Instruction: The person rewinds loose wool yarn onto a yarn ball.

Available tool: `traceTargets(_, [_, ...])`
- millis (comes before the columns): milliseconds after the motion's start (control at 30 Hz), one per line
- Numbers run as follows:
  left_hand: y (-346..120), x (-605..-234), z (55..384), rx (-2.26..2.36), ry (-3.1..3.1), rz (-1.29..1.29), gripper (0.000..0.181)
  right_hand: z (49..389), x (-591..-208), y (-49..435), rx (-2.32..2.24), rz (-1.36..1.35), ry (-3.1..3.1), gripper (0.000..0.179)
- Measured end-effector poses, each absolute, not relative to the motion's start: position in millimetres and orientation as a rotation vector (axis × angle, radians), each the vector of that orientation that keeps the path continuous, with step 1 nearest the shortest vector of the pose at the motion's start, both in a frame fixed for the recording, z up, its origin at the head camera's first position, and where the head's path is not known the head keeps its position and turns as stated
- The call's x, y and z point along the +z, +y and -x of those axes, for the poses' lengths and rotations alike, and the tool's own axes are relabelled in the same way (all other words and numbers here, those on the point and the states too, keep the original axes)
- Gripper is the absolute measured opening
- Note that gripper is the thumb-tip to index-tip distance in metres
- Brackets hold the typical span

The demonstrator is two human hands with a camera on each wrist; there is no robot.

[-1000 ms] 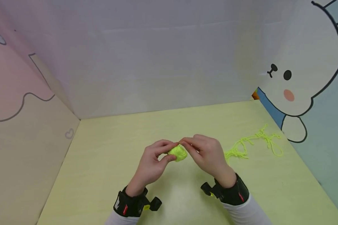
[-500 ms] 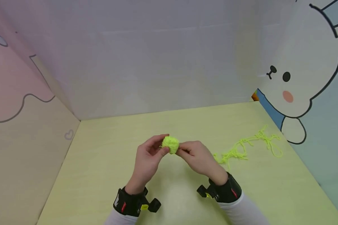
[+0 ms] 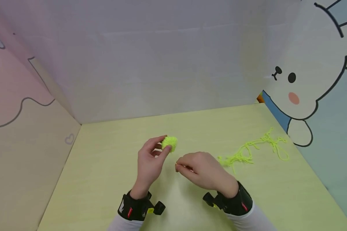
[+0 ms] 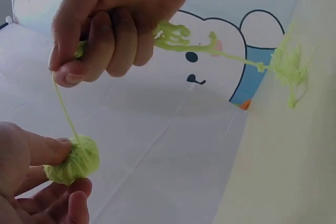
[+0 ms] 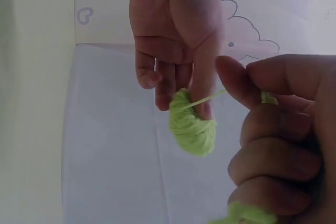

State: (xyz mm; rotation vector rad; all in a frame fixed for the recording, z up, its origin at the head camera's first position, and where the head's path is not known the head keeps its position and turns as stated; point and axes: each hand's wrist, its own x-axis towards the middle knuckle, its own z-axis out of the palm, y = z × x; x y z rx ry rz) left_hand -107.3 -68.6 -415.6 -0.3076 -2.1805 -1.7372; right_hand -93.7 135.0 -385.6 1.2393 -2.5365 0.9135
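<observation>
A small neon-yellow ball of yarn (image 3: pixel 170 143) is held between the thumb and fingers of my left hand (image 3: pixel 149 160), raised over the table. My right hand (image 3: pixel 203 170), a little lower and to the right, pinches the strand that runs from the ball. In the left wrist view the strand (image 4: pixel 64 103) stretches taut from the ball (image 4: pixel 79 161) up to the right fingertips. The right wrist view shows wound loops on the ball (image 5: pixel 193 129) and more yarn (image 5: pixel 244 213) below the curled right fingers.
A loose tangle of the same yarn (image 3: pixel 243 155) trails across the right side of the pale yellow table (image 3: pixel 110 179). A white cloth wall (image 3: pixel 162 70) stands behind it, with cartoon-printed panels at both sides.
The ball has shifted left and up with my left hand, turning over on the way. My right hand came in close under it, then drew away to the right and down.
</observation>
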Motion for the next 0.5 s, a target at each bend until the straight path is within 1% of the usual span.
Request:
traceTargets(167, [-69,-418,107,-1.53,-2.258,0.45,0.036,95,-381,144,0.98,-1.179,-2.372,0.012])
traceTargets(333, [-68,-417,105,-1.456,-2.32,0.525,0.039,97,-379,150,1.011,-1.151,-2.283,0.009])
traceTargets(500, [-69,-416,105,-1.436,-2.349,0.713,0.042,100,-380,152,0.99,-1.071,-2.267,0.008])
